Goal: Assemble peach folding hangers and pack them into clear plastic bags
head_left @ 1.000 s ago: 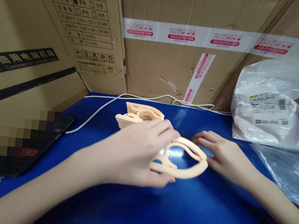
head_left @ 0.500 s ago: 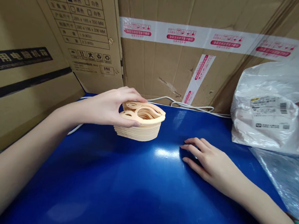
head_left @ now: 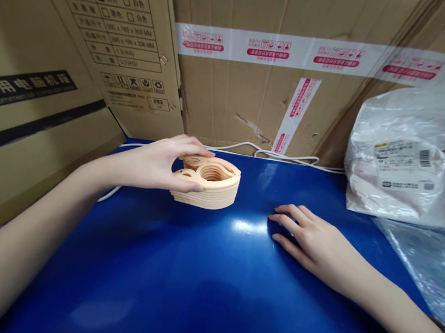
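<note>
My left hand grips a stack of thin cream plastic pieces from its left end, thumb on the near side and fingers over the far side. The pieces are alike, rounded and tapering to the right, with a large opening through the middle and smaller holes at the left. Part of the left end is hidden by the hand. My right hand lies low over the blue surface, to the right of the stack, with fingers apart and nothing in it.
Cardboard boxes with printed tape stand behind and at the left. A white cable runs along the back edge. On the right are a white plastic parcel bag with a label and clear plastic film.
My left hand has moved slightly left and down, and the stack's top piece sits lower and further left. The right hand has stayed in place.
</note>
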### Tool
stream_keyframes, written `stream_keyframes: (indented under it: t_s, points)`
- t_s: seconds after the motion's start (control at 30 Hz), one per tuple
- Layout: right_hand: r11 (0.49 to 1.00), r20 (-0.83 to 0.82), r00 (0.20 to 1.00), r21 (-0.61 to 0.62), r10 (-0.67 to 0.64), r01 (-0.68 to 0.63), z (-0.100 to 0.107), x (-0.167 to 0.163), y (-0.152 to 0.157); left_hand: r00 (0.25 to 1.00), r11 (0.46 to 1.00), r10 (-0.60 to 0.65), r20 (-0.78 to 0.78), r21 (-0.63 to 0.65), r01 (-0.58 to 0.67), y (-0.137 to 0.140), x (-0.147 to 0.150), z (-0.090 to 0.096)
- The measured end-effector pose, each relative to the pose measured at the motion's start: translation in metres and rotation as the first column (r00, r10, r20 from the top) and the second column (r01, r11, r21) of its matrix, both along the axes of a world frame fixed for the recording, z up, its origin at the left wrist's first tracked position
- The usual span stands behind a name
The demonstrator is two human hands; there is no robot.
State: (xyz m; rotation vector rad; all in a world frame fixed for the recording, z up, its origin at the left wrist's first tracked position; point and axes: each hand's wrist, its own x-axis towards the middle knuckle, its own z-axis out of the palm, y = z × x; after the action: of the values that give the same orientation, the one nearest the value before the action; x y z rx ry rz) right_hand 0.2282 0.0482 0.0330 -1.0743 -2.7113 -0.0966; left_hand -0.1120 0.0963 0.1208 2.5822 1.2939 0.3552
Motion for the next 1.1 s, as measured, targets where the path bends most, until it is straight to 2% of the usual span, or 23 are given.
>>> stream_keyframes:
  t_s: [1.0,1.1]
  points:
    - [1.0,0.028,1.0,-0.02,-0.009,0.01,0.002,0.0007,0.0,1.0,0.999,0.003,-0.005,-0.039,-0.003,0.0003,0.0017,0.0021]
    - [0.999,0.045,0.999,-0.05,-0.009,0.011,0.0035,0.0032,-0.0013,0.999,1.0,-0.023,0.031,0.015,0.022,-0.0089,0.0083,0.0016]
